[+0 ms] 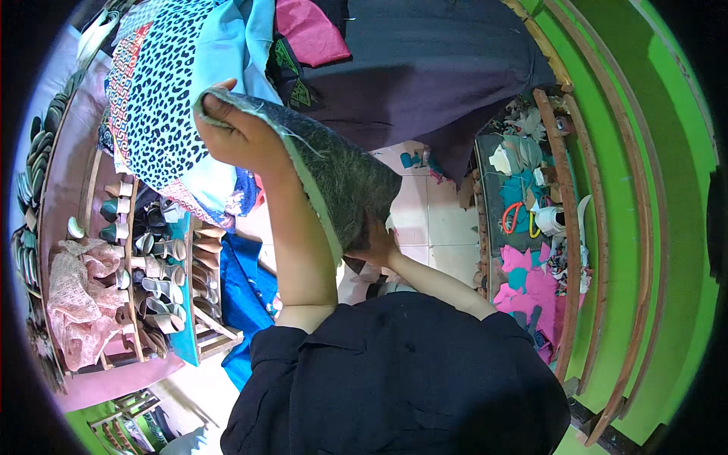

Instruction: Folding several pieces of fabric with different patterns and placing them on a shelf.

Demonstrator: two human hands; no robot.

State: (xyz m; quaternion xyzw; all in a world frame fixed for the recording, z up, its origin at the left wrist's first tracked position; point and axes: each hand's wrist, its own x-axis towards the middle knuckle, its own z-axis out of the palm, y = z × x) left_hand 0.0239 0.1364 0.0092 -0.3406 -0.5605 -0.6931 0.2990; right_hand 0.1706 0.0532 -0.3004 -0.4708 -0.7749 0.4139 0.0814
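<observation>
A stiff, fuzzy dark grey piece of fabric [334, 163] with a pale, frayed edge hangs in front of me, curled at its upper left corner. My left hand [246, 136] is raised and closed on that corner, the thumb on top of the rolled edge. Lower and to the right, my right hand [375, 244] grips the fabric near its bottom end; some of its fingers are hidden by the cloth. Just beyond the left hand, light blue cloth [220, 57] and black-spotted blue cloth [163, 91] drape down.
Dark cloth [432, 68] covers the far table, with a pink piece [311, 30] on it. Racks of shoes [163, 288] stand left, by a pink lace cloth [83, 292]. On the right, a low bench holds red-handled scissors [512, 218] and pink scraps [531, 292] beside wooden rails [565, 227].
</observation>
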